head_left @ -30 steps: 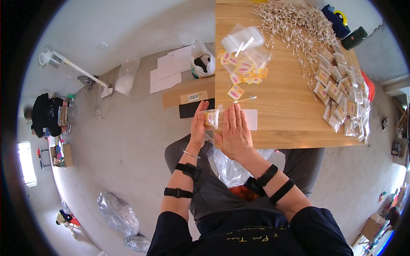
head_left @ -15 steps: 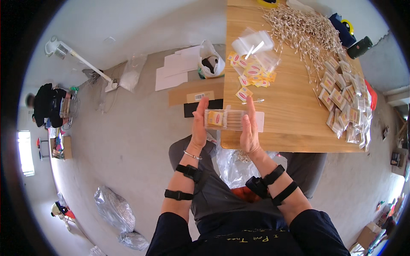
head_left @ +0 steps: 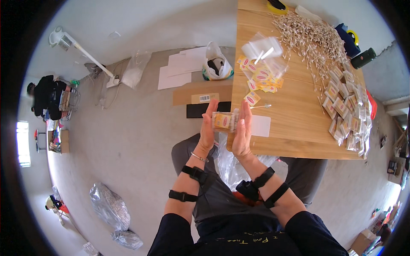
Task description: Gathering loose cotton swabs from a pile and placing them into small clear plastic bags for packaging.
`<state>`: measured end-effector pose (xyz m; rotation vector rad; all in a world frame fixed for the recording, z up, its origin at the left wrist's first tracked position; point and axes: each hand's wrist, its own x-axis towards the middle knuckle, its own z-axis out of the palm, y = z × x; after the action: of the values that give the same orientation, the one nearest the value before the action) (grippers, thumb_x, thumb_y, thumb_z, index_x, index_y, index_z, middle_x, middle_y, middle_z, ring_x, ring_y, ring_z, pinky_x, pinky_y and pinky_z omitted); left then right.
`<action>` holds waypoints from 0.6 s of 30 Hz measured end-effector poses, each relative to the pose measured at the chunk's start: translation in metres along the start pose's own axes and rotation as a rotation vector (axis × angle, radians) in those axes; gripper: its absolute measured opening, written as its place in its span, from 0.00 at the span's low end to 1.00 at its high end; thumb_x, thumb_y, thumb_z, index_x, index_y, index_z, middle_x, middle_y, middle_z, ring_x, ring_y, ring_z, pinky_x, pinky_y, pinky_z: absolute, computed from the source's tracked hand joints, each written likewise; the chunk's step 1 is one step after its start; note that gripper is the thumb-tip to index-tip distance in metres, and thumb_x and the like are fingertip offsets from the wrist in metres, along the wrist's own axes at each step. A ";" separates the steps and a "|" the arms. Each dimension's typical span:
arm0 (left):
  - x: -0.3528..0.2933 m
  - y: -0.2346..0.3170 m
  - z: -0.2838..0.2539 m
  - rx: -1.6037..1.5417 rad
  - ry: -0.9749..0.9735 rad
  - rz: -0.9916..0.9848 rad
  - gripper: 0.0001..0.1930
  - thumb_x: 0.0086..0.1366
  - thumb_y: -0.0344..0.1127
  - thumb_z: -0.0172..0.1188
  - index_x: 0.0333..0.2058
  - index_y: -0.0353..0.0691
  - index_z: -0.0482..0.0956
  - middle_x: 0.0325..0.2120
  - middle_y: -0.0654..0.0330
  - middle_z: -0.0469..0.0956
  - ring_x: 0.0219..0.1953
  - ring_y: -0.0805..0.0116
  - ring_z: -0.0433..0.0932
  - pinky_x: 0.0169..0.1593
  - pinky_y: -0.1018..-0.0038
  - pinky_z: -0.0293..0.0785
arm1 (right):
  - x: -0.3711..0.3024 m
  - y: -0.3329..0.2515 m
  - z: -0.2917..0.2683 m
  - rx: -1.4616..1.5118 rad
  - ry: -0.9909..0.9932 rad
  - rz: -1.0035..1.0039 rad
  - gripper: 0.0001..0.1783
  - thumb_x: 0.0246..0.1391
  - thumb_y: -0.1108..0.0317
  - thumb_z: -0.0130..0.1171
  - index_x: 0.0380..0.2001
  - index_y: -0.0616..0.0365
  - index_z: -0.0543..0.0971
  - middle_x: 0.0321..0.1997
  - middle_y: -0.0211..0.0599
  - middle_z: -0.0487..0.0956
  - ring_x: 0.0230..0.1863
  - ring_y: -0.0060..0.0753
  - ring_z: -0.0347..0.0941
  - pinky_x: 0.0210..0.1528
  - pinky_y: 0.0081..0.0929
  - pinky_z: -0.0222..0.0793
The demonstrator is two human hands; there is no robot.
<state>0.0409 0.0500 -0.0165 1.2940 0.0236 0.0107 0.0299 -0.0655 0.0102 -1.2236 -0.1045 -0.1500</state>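
Note:
Between my two palms is a small clear pack of cotton swabs point(head_left: 224, 121) with a yellow label, held just off the table's left front corner. My left hand point(head_left: 206, 133) presses its left end, fingers straight and pointing forward. Against the other end is my right hand point(head_left: 242, 135), also with straight fingers. A white card point(head_left: 261, 126) lies on the wooden table beside my right hand. Just past those fingertips are a loose cotton swab point(head_left: 261, 106) and a yellow label card point(head_left: 252, 98). More yellow label cards point(head_left: 262, 76) and clear plastic bags point(head_left: 264, 47) lie farther back.
A heap of loose cotton swabs point(head_left: 314, 40) covers the far part of the table point(head_left: 294, 128). Filled swab packs point(head_left: 341, 106) pile up along its right side. Cardboard point(head_left: 183, 96) and a white plastic bag point(head_left: 217, 64) are on the floor. Another person point(head_left: 49, 96) sits far left.
My hands have come closer together, and the swabs, spread out between them before, are now a shorter, compact bundle. The view has shifted slightly, moving the table rightward.

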 end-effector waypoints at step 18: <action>0.002 -0.004 -0.013 0.033 0.079 -0.061 0.35 0.75 0.60 0.30 0.68 0.38 0.54 0.68 0.52 0.57 0.71 0.58 0.52 0.72 0.66 0.46 | 0.007 -0.009 -0.019 -0.442 -0.116 -0.128 0.34 0.61 0.70 0.50 0.66 0.73 0.55 0.71 0.62 0.55 0.75 0.58 0.44 0.74 0.43 0.37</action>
<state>0.0422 0.0616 -0.0235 1.3247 0.1310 0.0095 0.0351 -0.0864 0.0132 -1.6679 -0.2611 -0.2212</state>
